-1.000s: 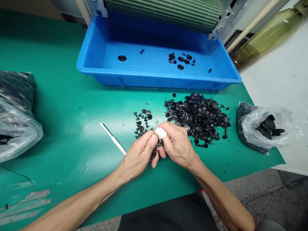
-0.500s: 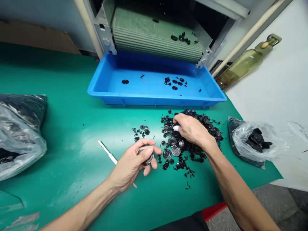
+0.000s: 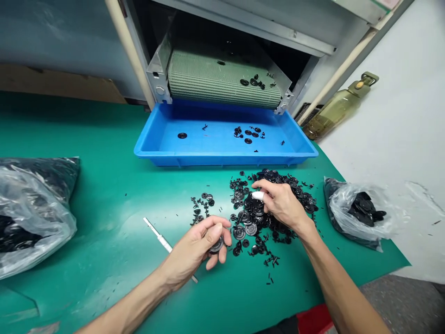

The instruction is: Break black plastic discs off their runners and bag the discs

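Observation:
My left hand [image 3: 194, 250] is closed on a black round plastic disc [image 3: 217, 244], pinched between thumb and fingers; whether several are stacked there I cannot tell. Over the pile of black plastic discs and small parts [image 3: 251, 229] hovers my right hand [image 3: 283, 202], with a white cover on one finger. Its visible fingertips are apart at the pile's upper left, and nothing shows between them. A small cluster of black parts [image 3: 198, 212] lies just beyond my left hand. Beneath that forearm a slim white pen-like tool [image 3: 158, 236] is partly hidden.
Behind the pile stands a blue tray [image 3: 225, 160] holding scattered black parts, below a green conveyor belt [image 3: 208, 74]. Plastic bags of black pieces flank the work area, a large left bag [image 3: 52, 232] and a smaller right bag [image 3: 335, 204]. A bottle [image 3: 339, 111] stands at back right.
The view has tilted upward, so the table and tray sit lower in the picture. My right hand has shifted slightly over the pile, its fingers spreading. My left hand keeps its disc.

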`<state>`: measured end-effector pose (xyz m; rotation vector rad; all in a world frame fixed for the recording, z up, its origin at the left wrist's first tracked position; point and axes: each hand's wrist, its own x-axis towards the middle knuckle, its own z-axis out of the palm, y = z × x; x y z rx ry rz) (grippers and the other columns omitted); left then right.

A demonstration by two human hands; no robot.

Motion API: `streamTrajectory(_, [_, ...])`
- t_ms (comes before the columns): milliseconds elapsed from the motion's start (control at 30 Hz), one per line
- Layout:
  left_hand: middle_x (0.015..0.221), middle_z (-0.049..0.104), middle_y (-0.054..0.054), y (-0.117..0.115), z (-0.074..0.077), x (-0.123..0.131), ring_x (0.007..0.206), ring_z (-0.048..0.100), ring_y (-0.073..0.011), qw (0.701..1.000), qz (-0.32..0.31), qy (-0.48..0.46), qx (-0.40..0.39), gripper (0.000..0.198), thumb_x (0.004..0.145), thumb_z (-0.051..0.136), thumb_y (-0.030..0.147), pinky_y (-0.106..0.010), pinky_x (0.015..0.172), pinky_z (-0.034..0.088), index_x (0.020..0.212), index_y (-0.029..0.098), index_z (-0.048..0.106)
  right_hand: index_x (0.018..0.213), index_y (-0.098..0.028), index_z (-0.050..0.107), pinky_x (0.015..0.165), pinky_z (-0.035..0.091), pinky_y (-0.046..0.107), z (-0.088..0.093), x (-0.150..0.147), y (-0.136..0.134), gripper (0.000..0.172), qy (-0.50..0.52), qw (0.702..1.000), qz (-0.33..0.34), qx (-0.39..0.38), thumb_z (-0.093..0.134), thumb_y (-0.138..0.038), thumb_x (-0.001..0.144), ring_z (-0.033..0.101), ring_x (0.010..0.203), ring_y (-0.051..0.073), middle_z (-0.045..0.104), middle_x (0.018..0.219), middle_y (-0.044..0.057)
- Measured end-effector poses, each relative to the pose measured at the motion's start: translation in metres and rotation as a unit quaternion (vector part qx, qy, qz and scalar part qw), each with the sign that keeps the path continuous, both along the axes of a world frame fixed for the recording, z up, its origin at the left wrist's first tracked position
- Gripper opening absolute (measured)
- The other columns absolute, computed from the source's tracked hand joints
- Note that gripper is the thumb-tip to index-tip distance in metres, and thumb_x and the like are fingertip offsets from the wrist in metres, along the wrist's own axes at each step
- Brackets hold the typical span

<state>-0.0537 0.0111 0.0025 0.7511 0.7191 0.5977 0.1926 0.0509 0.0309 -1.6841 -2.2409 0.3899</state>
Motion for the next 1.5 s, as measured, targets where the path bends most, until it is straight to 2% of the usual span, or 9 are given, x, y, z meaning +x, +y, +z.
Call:
streamTrajectory(333, [0.083,0.063,-0.001,-0.001,0.001,0.011,0.052,0.053,-0.0068,0.998,-0.043,0.045,0.014,0.033,0.094,0.049,0.049,-0.019,0.042,0.028,0.106,0.018,0.050,0.095,-0.020,0.060,0.060,0.040,0.026,0.006,-0.025,-0.024,0.024,0.069,0.997,-0.023,0.040,0.037,-0.016,0.093,0.055,0.065,0.013,0.064,0.080,0.002])
streamTrajectory(533, [0.072,0.060,0.002,-0.010,-0.003,0.015,0.046,0.048,-0.0053,0.998,-0.032,0.046,0.039,0.033,0.093,0.049,0.051,-0.018,0.042,0.020,0.093,0.018,0.048,0.097,-0.020,0.058,0.060,0.041,0.025,-0.007,-0.077,-0.073,0.024,0.237,0.969,-0.053,-0.036,0.035,-0.016,0.094,0.053,0.064,0.013,0.058,0.078,0.001])
streamTrajectory(633, [0.060,0.055,0.005,-0.016,-0.003,0.014,0.045,0.044,-0.0060,0.995,-0.022,0.089,0.047,0.034,0.093,0.047,0.052,-0.019,0.043,0.021,0.090,0.018,0.049,0.112,-0.022,0.060,0.066,0.045,0.026,-0.009,-0.077,-0.085,0.030,0.259,0.960,-0.005,-0.106,0.038,-0.015,0.093,0.055,0.075,0.014,0.058,0.092,0.003])
streamTrajectory(733, [0.060,0.053,0.006,-0.018,-0.004,0.012,0.046,0.044,-0.0061,0.990,-0.009,0.114,0.076,0.035,0.095,0.043,0.052,-0.019,0.046,0.028,0.092,0.018,0.049,0.119,-0.024,0.061,0.068,0.044,0.026,-0.009,-0.069,-0.083,0.036,0.283,0.950,0.028,-0.126,0.042,-0.012,0.090,0.055,0.077,0.013,0.058,0.092,0.002])
streamTrajectory(1000, [0.066,0.054,0.005,-0.017,-0.009,0.011,0.042,0.042,-0.0048,0.986,-0.012,0.105,0.126,0.029,0.098,0.039,0.046,-0.021,0.046,0.033,0.091,0.019,0.046,0.082,-0.019,0.064,0.055,0.035,0.023,-0.019,-0.075,-0.065,0.021,0.312,0.945,-0.014,-0.098,0.045,-0.015,0.089,0.048,0.054,0.010,0.056,0.059,-0.004])
streamTrajectory(1133, [0.067,0.056,0.004,-0.017,-0.008,0.013,0.043,0.045,-0.0057,0.989,-0.002,0.098,0.114,0.029,0.096,0.044,0.047,-0.020,0.043,0.031,0.099,0.019,0.049,0.082,-0.019,0.059,0.051,0.034,0.022,-0.009,-0.064,-0.053,0.022,0.232,0.962,0.002,-0.142,0.040,-0.016,0.093,0.047,0.048,0.009,0.055,0.053,-0.005])
streamTrajectory(1267, [0.068,0.058,0.003,-0.012,-0.004,0.014,0.045,0.049,-0.0070,0.997,0.025,0.054,0.057,0.036,0.093,0.050,0.048,-0.019,0.041,0.027,0.114,0.020,0.048,0.096,-0.017,0.062,0.052,0.032,0.025,0.008,-0.041,-0.030,0.023,-0.045,0.998,-0.034,-0.023,0.040,-0.016,0.092,0.053,0.061,0.013,0.064,0.085,0.006])
streamTrajectory(1367, [0.068,0.059,0.002,-0.009,-0.002,0.014,0.046,0.051,-0.0072,0.999,0.042,0.018,0.029,0.032,0.093,0.051,0.048,-0.018,0.041,0.031,0.109,0.020,0.052,0.110,-0.017,0.061,0.052,0.031,0.027,0.011,-0.030,-0.012,0.030,-0.151,0.988,-0.011,-0.034,0.040,-0.011,0.090,0.055,0.067,0.016,0.061,0.101,0.010])
streamTrajectory(1500, [0.066,0.057,0.005,-0.006,-0.003,0.012,0.040,0.045,-0.0035,0.998,0.056,-0.019,0.005,0.027,0.088,0.060,0.045,-0.015,0.036,0.023,0.087,0.020,0.051,0.100,-0.014,0.063,0.052,0.029,0.028,0.008,-0.028,-0.002,0.028,-0.154,0.987,0.011,-0.049,0.040,-0.006,0.087,0.049,0.058,0.014,0.058,0.087,0.008])
